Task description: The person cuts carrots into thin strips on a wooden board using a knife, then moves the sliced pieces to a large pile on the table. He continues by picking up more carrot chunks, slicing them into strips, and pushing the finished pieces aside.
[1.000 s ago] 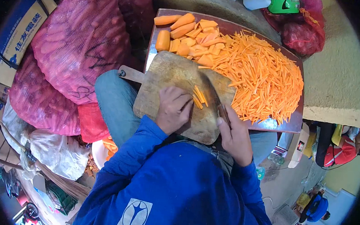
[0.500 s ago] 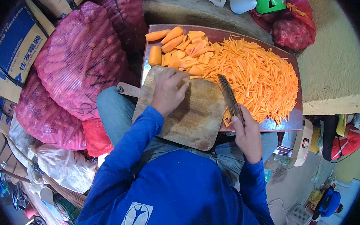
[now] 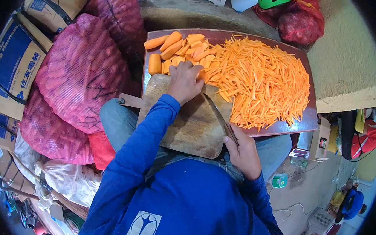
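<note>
My left hand (image 3: 185,80) is at the far edge of the wooden cutting board (image 3: 191,126), its fingers bent around a carrot slice (image 3: 201,75) showing between thumb and forefinger. My right hand (image 3: 243,152) grips a knife (image 3: 219,116), its dark blade slanting across the board with the tip near my left hand. Beyond the board lie carrot slices (image 3: 197,40) and several peeled carrots (image 3: 171,40). A large heap of carrot strips (image 3: 263,83) spreads to the right. The board rests over my lap, against a dark red low table (image 3: 306,124).
Pink mesh sacks (image 3: 83,72) are stacked at the left, beside tied cardboard boxes (image 3: 17,59). A red net bag (image 3: 300,27) lies on the ledge at the back right. On the floor at the right stands a green-labelled container (image 3: 279,180). Another person (image 3: 351,204) is farther off.
My left hand has moved from the board to the slices at its far edge. The knife has shifted left and nearer me, off the strips and over the board.
</note>
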Available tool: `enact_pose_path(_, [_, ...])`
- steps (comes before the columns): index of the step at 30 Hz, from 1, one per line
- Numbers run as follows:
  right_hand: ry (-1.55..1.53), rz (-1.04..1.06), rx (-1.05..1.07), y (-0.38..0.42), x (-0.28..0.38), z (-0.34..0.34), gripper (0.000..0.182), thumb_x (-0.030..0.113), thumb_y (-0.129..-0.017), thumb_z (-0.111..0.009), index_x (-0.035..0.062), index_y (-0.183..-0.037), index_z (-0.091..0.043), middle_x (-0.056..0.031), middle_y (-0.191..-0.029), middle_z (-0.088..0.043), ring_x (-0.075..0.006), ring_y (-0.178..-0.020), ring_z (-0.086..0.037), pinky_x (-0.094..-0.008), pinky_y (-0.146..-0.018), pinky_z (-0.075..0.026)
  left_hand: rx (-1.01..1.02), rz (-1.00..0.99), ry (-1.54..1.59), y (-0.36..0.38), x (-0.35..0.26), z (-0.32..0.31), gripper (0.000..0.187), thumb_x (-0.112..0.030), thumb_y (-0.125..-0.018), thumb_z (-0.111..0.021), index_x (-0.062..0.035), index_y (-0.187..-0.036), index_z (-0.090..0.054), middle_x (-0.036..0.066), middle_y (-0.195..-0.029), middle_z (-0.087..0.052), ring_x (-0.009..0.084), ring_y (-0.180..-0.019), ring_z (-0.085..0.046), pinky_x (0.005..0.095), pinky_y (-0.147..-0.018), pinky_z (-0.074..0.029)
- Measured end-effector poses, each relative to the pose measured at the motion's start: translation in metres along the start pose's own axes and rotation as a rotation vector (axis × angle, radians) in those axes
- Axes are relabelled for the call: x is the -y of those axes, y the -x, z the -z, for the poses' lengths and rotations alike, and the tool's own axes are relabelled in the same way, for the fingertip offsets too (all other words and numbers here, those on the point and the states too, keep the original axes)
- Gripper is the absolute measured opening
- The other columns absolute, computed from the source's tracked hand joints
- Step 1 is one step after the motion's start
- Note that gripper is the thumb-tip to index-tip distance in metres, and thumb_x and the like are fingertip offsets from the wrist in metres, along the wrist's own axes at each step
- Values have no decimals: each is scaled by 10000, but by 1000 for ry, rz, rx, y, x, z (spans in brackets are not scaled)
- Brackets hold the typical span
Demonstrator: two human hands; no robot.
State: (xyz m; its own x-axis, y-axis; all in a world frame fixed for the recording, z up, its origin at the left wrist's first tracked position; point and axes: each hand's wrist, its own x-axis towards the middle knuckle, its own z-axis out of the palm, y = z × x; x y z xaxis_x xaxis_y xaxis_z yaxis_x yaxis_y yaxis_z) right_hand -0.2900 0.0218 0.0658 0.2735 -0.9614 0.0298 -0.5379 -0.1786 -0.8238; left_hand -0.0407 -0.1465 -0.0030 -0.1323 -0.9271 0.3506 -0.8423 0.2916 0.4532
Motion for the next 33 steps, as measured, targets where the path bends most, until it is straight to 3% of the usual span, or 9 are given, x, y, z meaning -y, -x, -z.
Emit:
enact_pose_path(11, [-18,-49,-12,1,-1,0,437,107,-1018,-681,-24,-1427,-607,-310,-1109,-737,-495,-1059,-731,-486,-900,-585,174,-78,3,-1,3,10,355,-312,-836,-862,-114,-1111,-755,136,-1170,-654,339,-1162,-595,525,-933,-388])
enact_pose_path(15, [-26,-43,-9,0,1,0,435,106,-1015,-687,-25,-1423,-611,-313,-1110,-737,-502,-1058,-729,-491,-896,-586,92,-118,-77,1,-1,7,320,-322,-837,-835,-106,-1063,-767,140,-1140,-674,343,-1140,-614,529,-931,-392])
enact_pose_path(17, [-21,-90,21,0,4,2,411,49,-1037,-669,-81,-1422,-605,-276,-1202,-762,-369,-1129,-770,-390,-977,-570,143,-130,-127,-4,-3,5,292,-324,-825,-798,-90,-998,-775,154,-1097,-695,350,-1107,-633,532,-925,-397])
enact_pose_path(18, [-20,-90,20,1,1,1,411,49,-1037,-669,-81,-1422,-605,-276,-1202,-762,-369,-1129,-770,-390,-977,-570,143,-130,-125,-7,-5,7,292,-324,-825,-798,-90,-998,-775,154,-1097,-695,350,-1107,-633,532,-925,-397])
enact_pose_path(20, [2,-43,-22,3,-7,-3,422,103,-1022,-684,-21,-1419,-613,-313,-1134,-736,-506,-1076,-726,-490,-900,-587,214,-98,-162,-12,-9,10,360,-317,-816,-814,-108,-1107,-785,139,-1090,-707,354,-1115,-636,518,-954,-405])
enact_pose_path(23, [-1,-83,-3,6,3,2,422,97,-1026,-683,-41,-1418,-607,-314,-1144,-736,-507,-1095,-723,-481,-911,-588,148,-177,-98,-3,-8,16,311,-321,-788,-785,-69,-969,-771,164,-1078,-711,355,-1094,-640,521,-926,-410])
enact_pose_path(26, [-71,-57,-46,12,1,4,412,91,-1027,-686,-41,-1409,-607,-312,-1145,-735,-508,-1106,-721,-474,-918,-585,29,-247,-48,23,-6,29,332,-308,-772,-798,-76,-1005,-758,152,-1059,-706,354,-1085,-639,508,-938,-417])
enact_pose_path(27, [-72,-63,-48,14,0,5,412,91,-1027,-686,-41,-1409,-607,-312,-1145,-735,-508,-1106,-721,-474,-918,-585,52,-218,-41,37,-7,37,424,-236,-725,-857,-102,-1111,-746,125,-1074,-682,337,-1094,-632,495,-950,-425])
enact_pose_path(33, [-136,-97,29,10,7,6,454,109,-1044,-670,-40,-1463,-578,-316,-1194,-736,-495,-1155,-718,-463,-957,-582,214,-272,190,117,-27,58,331,-105,-799,-792,-26,-1106,-697,154,-1122,-618,358,-1105,-587,494,-952,-447])
